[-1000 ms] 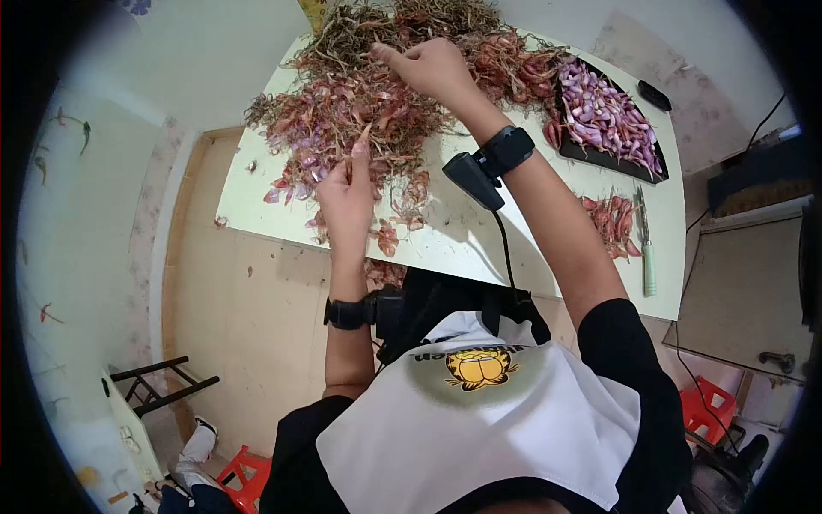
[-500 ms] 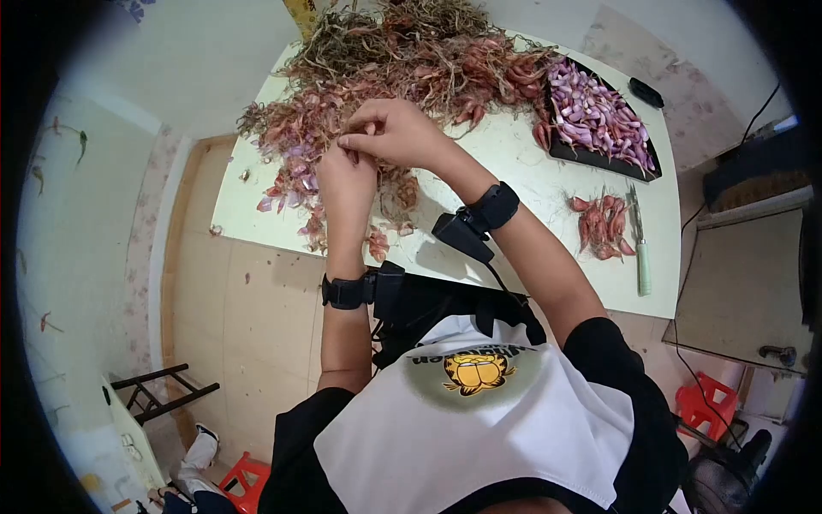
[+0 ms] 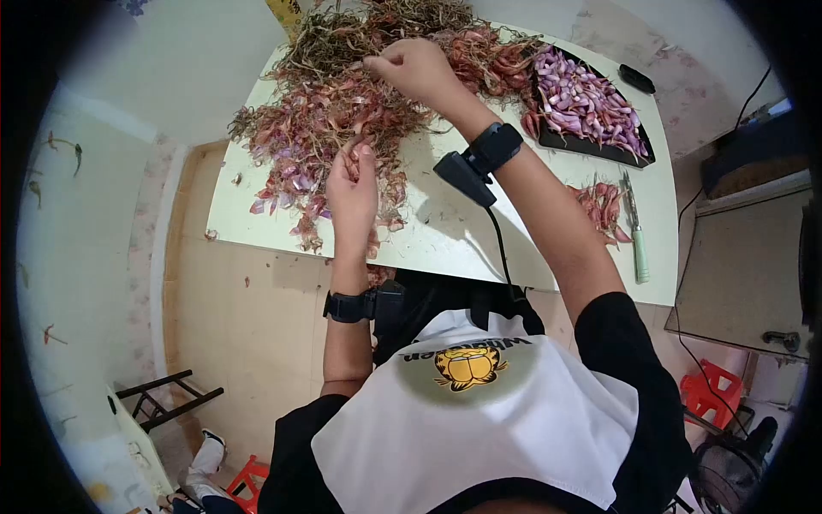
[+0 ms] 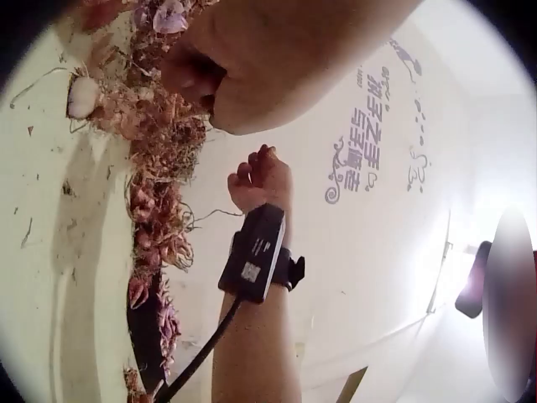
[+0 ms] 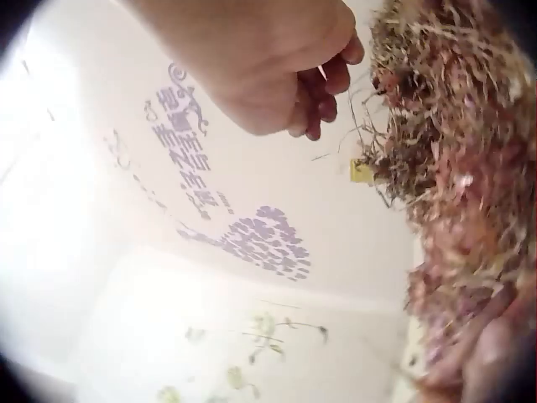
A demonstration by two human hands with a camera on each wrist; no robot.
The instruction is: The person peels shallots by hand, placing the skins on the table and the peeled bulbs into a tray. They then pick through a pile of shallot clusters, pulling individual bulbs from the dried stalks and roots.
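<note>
My left hand (image 3: 351, 199) holds a reddish shallot (image 3: 352, 163) between thumb and fingers, low over the near part of a heap of loose papery skins (image 3: 295, 163). Further forward, my right hand (image 3: 419, 73) reaches over the heap toward the tangled dry roots and stalks (image 3: 330, 43). In the right wrist view its fingers (image 5: 319, 105) are curled beside thin strands; I cannot tell whether they pinch a scrap. Unpeeled shallots with dry tops (image 3: 505, 68) lie right of the heap.
A black tray (image 3: 591, 152) of peeled purple shallots (image 3: 591, 98) stands at the table's right. A small group of reddish shallots (image 3: 604, 210) lies near a green-handled knife (image 3: 640, 253). A dark object (image 3: 636, 79) sits behind the tray. A cable (image 3: 499, 244) hangs from my right wrist camera.
My right hand came back to my left hand at the shallot, then moved forward and away over the heap again. The left hand stays near the same place.
</note>
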